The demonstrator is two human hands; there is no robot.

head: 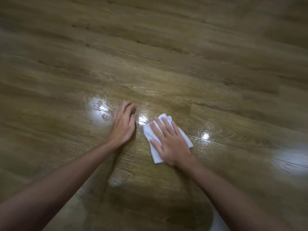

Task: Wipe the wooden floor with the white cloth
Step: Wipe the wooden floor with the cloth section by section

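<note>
White cloth (155, 153), unmarked by any readable writing, is pressed flat onto the wooden floor (166, 47) under the right hand (171, 144), fingers spread straight. Just beside it, the left hand (124, 125) is rested open-palmed on the boards.

The wooden floor (150, 47) is brown plank with a printed-looking grain and dark streaks, smooth and glossy, throwing back bright white patches of light at about nine and three o'clock of the hands. A wet-looking sheen lies around the white cloth (155, 154), which is soft, matt fabric, creased and folded, with no sheen of its own.
</note>
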